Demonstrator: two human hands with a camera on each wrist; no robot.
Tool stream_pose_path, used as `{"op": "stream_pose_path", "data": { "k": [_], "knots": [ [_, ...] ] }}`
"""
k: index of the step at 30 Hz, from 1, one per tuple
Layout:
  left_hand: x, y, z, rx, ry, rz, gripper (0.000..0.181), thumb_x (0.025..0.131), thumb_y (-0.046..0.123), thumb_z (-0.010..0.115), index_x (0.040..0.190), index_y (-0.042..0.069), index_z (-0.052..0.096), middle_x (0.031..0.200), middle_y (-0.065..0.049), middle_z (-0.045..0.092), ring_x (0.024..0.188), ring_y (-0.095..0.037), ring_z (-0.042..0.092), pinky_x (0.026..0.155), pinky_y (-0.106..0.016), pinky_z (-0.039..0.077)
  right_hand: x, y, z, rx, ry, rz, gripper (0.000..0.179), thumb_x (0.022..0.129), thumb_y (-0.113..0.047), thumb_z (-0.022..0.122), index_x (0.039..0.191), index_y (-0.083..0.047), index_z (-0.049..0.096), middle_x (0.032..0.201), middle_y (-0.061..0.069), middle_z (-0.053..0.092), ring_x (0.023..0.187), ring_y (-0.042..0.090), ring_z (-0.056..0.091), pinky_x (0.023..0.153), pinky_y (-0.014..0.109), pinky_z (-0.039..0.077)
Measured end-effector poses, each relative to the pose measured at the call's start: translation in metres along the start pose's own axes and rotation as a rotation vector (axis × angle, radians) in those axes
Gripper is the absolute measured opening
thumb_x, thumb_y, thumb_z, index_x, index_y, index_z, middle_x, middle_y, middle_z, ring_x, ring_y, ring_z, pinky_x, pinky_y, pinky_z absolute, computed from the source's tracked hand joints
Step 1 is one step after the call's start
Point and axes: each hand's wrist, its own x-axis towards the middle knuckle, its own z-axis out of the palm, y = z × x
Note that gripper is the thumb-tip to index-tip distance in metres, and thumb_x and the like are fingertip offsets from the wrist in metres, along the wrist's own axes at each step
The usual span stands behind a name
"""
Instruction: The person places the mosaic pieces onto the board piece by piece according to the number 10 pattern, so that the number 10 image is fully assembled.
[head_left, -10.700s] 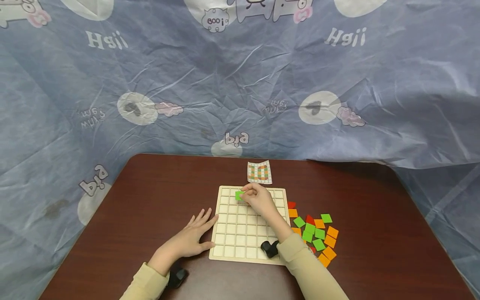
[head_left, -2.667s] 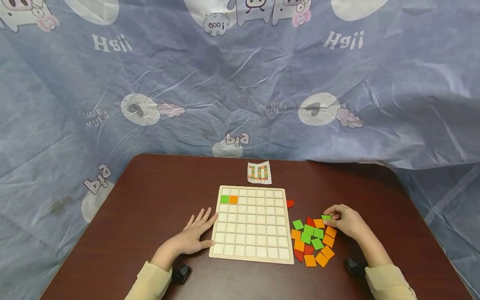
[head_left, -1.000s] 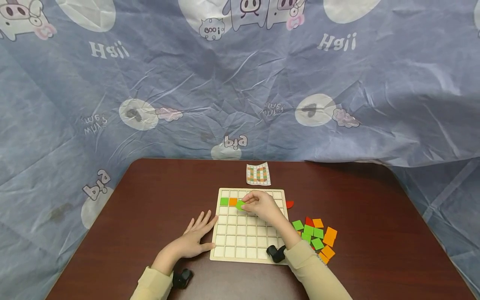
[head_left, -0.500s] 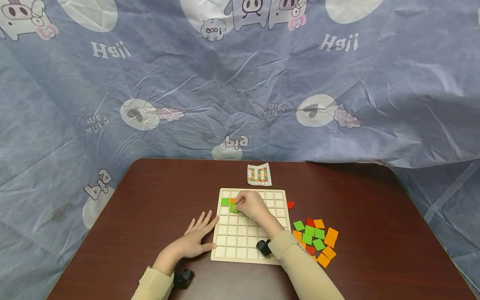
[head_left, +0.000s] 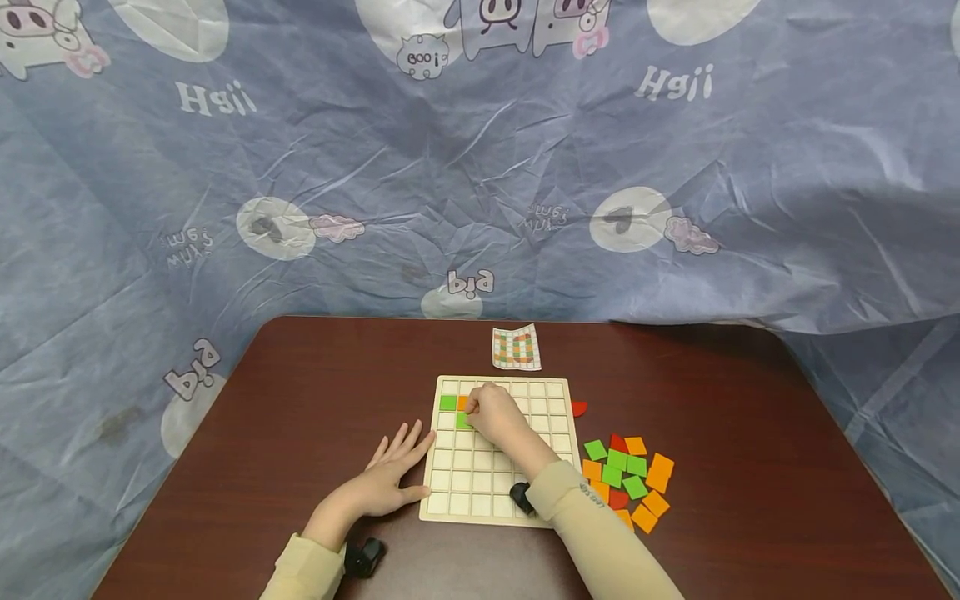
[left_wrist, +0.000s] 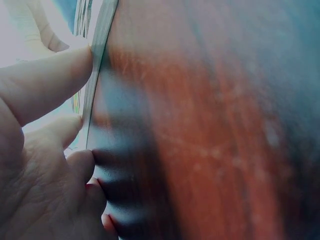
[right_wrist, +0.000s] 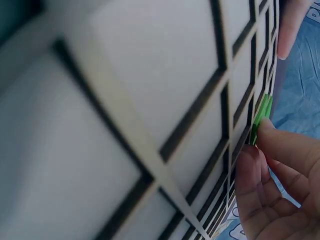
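A pale gridded board (head_left: 480, 483) lies flat on the table. My left hand (head_left: 382, 483) is spread along its left edge, thumb and fingertips at the rim; the left wrist view shows the thumb (left_wrist: 55, 82) against the board's side. Over the upper left of the grid, my right hand (head_left: 498, 417) pinches a green square tile (head_left: 462, 422) in the third row, second column. Thumb and finger meet around that tile (right_wrist: 262, 117) in the right wrist view. Just above it is an orange tile (head_left: 462, 402), partly covered by the hand, with another green tile (head_left: 447, 402) to its left.
Loose green, orange and red pieces (head_left: 615, 475) lie right of the board. One red piece (head_left: 579, 408) sits by its right edge. A small colour-pattern card (head_left: 516, 347) lies beyond the board on the brown table (head_left: 750, 467).
My right hand has brought the green tile from the pile to the board, then left and nearer, below the orange tile. Earlier, green and orange tiles came to sit in the second row.
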Motion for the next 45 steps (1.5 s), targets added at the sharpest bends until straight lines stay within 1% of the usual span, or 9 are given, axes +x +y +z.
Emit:
{"op": "stream_pose_path", "data": {
  "k": [7,14,21,24,28,33,36,41,45],
  "knots": [
    [0.0,0.0,0.0,-0.001,-0.004,-0.012,0.079,0.095,0.029,0.064,0.158,0.012,0.02,0.165,-0.018,0.003,0.152,-0.04,-0.005,0.119,-0.063,-0.004,-0.005,0.004,-0.014,0.125,-0.018,0.036,0.005,0.087,-0.009,0.074,0.091,-0.006,0.074,0.082,0.004,0.069,0.071,0.013,0.059,0.064,0.026,0.049],
    [-0.002,-0.003,-0.001,-0.01,-0.012,-0.015,0.08,0.096,0.031,0.063,0.159,0.013,0.018,0.166,-0.017,0.001,0.152,-0.039,-0.007,0.119,-0.063,-0.006,-0.015,0.014,-0.042,0.312,-0.056,0.146,0.015,0.09,-0.012,0.071,0.103,-0.005,0.073,0.088,0.003,0.07,0.08,0.021,0.068,0.069,0.028,0.052],
    [-0.007,-0.007,0.003,-0.018,-0.025,-0.024,0.08,0.096,0.032,0.063,0.159,0.014,0.017,0.166,-0.017,0.001,0.152,-0.039,-0.007,0.119,-0.063,-0.006,-0.04,0.041,-0.072,0.377,-0.038,0.166,0.024,0.092,-0.014,0.069,0.113,-0.003,0.071,0.097,0.007,0.074,0.09,0.029,0.072,0.082,0.04,0.057],
    [-0.006,-0.007,0.003,-0.024,-0.028,-0.026,0.08,0.096,0.032,0.063,0.159,0.014,0.017,0.166,-0.016,0.001,0.152,-0.039,-0.007,0.119,-0.063,-0.006,-0.055,0.061,-0.085,0.363,-0.02,0.161,0.027,0.093,-0.016,0.068,0.116,-0.003,0.069,0.102,0.009,0.073,0.091,0.028,0.071,0.083,0.044,0.057],
    [-0.006,-0.006,0.001,-0.025,-0.025,-0.026,0.081,0.095,0.031,0.063,0.159,0.015,0.017,0.166,-0.016,0.0,0.153,-0.038,-0.008,0.119,-0.062,-0.006,-0.076,0.086,-0.102,0.326,0.009,0.17,0.031,0.093,-0.02,0.068,0.119,-0.002,0.067,0.106,0.011,0.072,0.094,0.027,0.069,0.083,0.044,0.057],
    [-0.004,-0.004,-0.001,-0.011,-0.022,-0.016,0.081,0.095,0.031,0.063,0.159,0.014,0.017,0.166,-0.016,0.001,0.153,-0.039,-0.007,0.119,-0.062,-0.006,-0.105,0.115,-0.12,0.286,0.037,0.213,0.032,0.094,-0.022,0.067,0.12,-0.002,0.067,0.108,0.011,0.073,0.097,0.027,0.069,0.081,0.039,0.057],
    [-0.003,-0.003,-0.002,-0.011,-0.018,-0.008,0.081,0.095,0.032,0.064,0.159,0.013,0.018,0.166,-0.017,0.001,0.152,-0.04,-0.007,0.119,-0.063,-0.006,-0.122,0.13,-0.128,0.239,0.043,0.216,0.032,0.095,-0.02,0.066,0.12,0.0,0.066,0.107,0.012,0.073,0.095,0.025,0.07,0.078,0.033,0.057],
    [-0.002,-0.002,-0.003,-0.009,-0.013,-0.005,0.081,0.095,0.032,0.064,0.159,0.013,0.018,0.166,-0.018,0.002,0.152,-0.04,-0.007,0.119,-0.063,-0.006,-0.14,0.148,-0.138,0.169,0.06,0.236,0.031,0.093,-0.018,0.069,0.117,0.002,0.066,0.104,0.013,0.073,0.091,0.022,0.07,0.072,0.022,0.056],
    [-0.002,-0.002,-0.002,-0.01,-0.01,-0.008,0.081,0.095,0.032,0.064,0.159,0.013,0.018,0.166,-0.017,0.001,0.152,-0.04,-0.007,0.119,-0.063,-0.006,-0.147,0.156,-0.142,0.135,0.063,0.262,0.032,0.091,-0.019,0.07,0.116,0.001,0.066,0.104,0.013,0.073,0.09,0.022,0.069,0.071,0.023,0.055]
  ]
}}
